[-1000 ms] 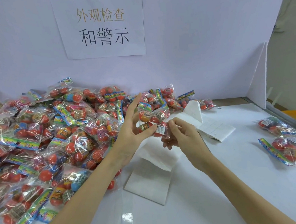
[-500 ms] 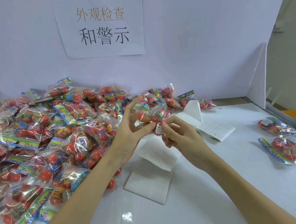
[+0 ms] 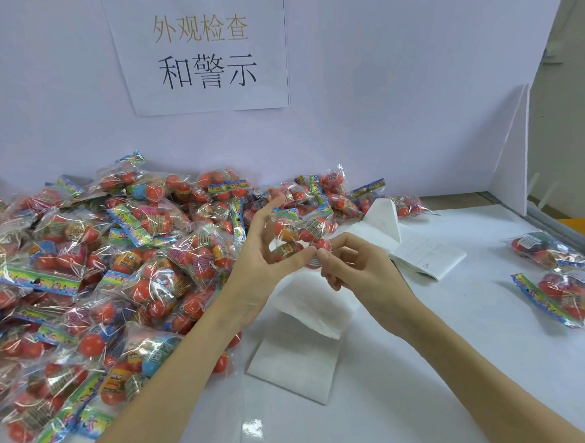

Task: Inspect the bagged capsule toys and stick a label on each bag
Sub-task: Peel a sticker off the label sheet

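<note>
Your left hand point(image 3: 262, 257) grips a bag of capsule toys point(image 3: 300, 231) above the white table point(image 3: 430, 367), right hand point(image 3: 352, 269) pinching its near edge; the big pile point(image 3: 92, 267) lies left.

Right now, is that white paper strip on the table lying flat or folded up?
Folded and partly raised. The white paper strip zigzags in creases across the table, one end standing up beside the bags.

Bright, even light; glare patch on table point(image 3: 252, 429); soft shadows; wide-angle bowing at edges; sharp overall.
</note>
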{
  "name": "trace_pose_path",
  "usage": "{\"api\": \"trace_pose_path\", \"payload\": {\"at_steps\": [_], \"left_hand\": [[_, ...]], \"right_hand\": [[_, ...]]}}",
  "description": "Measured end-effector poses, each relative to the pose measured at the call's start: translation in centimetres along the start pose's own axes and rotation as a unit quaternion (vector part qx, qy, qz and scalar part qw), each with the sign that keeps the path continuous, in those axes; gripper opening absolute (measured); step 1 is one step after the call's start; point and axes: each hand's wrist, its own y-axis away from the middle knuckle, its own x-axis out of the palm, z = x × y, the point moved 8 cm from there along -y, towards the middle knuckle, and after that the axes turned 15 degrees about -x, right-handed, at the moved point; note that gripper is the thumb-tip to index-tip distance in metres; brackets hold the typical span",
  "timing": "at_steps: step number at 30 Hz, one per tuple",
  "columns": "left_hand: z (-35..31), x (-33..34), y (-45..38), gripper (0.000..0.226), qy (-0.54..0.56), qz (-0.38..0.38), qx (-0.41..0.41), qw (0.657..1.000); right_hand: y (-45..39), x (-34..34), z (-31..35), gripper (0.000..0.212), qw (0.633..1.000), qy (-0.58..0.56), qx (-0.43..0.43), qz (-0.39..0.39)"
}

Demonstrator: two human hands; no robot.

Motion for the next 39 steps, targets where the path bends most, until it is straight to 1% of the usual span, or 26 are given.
{"api": "trace_pose_path", "payload": {"at_steps": [2, 4, 6, 8, 10, 12, 14, 16, 18, 19, 20, 21, 22, 23, 24, 25, 26, 28, 30, 31, 32, 34, 36, 39], "left_hand": [[-0.1, 0.1, 0.1, 0.084, -0.027, -0.008, 0.009, 1.0], [-0.3, 0.0, 0.2, 0.086, -0.027, -0.008, 0.017, 0.999], [-0.3, -0.2, 0.2, 0.089, -0.014, -0.011, 0.009, 1.0], [-0.5, -0.2, 0.3, 0.089, -0.03, -0.026, 0.014, 0.999], [-0.6, -0.3, 0.3, 0.089, -0.046, -0.037, 0.017, 0.998], [-0.6, -0.3, 0.4, 0.088, -0.046, -0.042, 0.017, 0.998], [-0.3, -0.3, 0.4, 0.08, -0.033, -0.046, -0.001, 0.998], [0.1, -0.3, 0.1, 0.067, -0.005, -0.051, -0.037, 0.998], [0.5, -0.5, -0.1, 0.064, 0.02, -0.058, -0.06, 0.996], [0.5, -0.7, -0.2, 0.062, 0.031, -0.06, -0.061, 0.996], [0.5, -0.9, -0.3, 0.058, 0.041, -0.062, -0.059, 0.996], [0.6, -1.1, -0.3, 0.055, 0.045, -0.064, -0.058, 0.995], [0.6, -1.3, -0.3, 0.053, 0.043, -0.065, -0.06, 0.995], [0.7, -1.3, -0.3, 0.053, 0.037, -0.067, -0.062, 0.995], [0.6, -1.3, -0.3, 0.053, 0.029, -0.069, -0.061, 0.995], [0.5, -1.2, -0.3, 0.051, 0.022, -0.073, -0.055, 0.996], [0.3, -1.2, -0.1, 0.047, 0.011, -0.081, -0.043, 0.996], [-0.3, -1.4, 0.2, 0.035, -0.052, -0.116, -0.001, 0.992], [-0.9, -1.6, 0.6, 0.015, -0.171, -0.175, 0.045, 0.969], [-1.0, -1.7, 0.8, 0.014, -0.235, -0.208, 0.059, 0.948], [-1.2, -1.7, 1.0, 0.019, -0.3, -0.242, 0.071, 0.92], [-1.2, -1.6, 1.4, 0.027, -0.418, -0.285, 0.079, 0.859], [-0.3, -1.7, 1.1, 0.034, -0.515, -0.292, 0.039, 0.805], [1.8, -2.8, 0.7, 0.049, -0.645, -0.288, -0.098, 0.701]], "right_hand": [[-0.1, 0.2, 0.0, 0.023, 1.0, -0.026, -0.003, 0.004], [-0.1, 0.2, -0.2, 0.02, 0.997, -0.071, 0.01, 0.001], [0.0, 0.1, -0.6, 0.024, 0.994, -0.107, 0.034, -0.008], [0.1, 0.0, -1.1, 0.029, 0.991, -0.122, 0.059, -0.02], [0.2, 0.5, -1.4, 0.041, 0.987, -0.137, 0.083, -0.012], [0.2, 0.7, -1.3, 0.048, 0.993, -0.09, 0.079, 0.017], [0.3, 0.6, -1.0, 0.037, 0.996, -0.041, 0.067, 0.033], [0.3, 0.1, -0.8, 0.027, 0.997, -0.031, 0.065, 0.025], [-0.1, -0.8, -0.4, 0.024, 0.996, -0.053, 0.071, -0.005], [-0.4, -1.4, 0.1, 0.023, 0.991, -0.106, 0.069, -0.032], [-0.8, -1.9, 0.8, 0.022, 0.977, -0.197, 0.06, -0.053], [-1.2, -2.4, 1.8, 0.023, 0.946, -0.318, 0.039, -0.06], [-1.3, -2.8, 3.1, 0.032, 0.894, -0.445, 0.013, -0.048], [-1.3, -3.1, 4.5, 0.05, 0.835, -0.55, -0.003, -0.021], [-1.1, -3.4, 5.5, 0.068, 0.788, -0.616, -0.006, 0.003], [-1.0, -3.6, 5.9, 0.079, 0.772, -0.636, -0.003, 0.014], [-1.0, -3.7, 5.6, 0.08, 0.785, -0.619, 0.001, 0.005], [-1.1, -3.7, 4.3, 0.069, 0.836, -0.547, 0.017, -0.041], [-1.1, -3.1, 2.9, 0.053, 0.865, -0.495, 0.046, -0.074], [-1.1, -2.7, 2.3, 0.047, 0.876, -0.472, 0.062, -0.079], [-1.0, -2.4, 1.9, 0.043, 0.886, -0.45, 0.076, -0.076], [-0.7, -1.6, 1.2, 0.042, 0.907, -0.405, 0.102, -0.056], [-0.4, -0.9, 0.5, 0.037, 0.921, -0.367, 0.124, -0.032], [0.0, 0.0, -0.3, 0.035, 0.931, -0.332, 0.152, -0.01]]}}
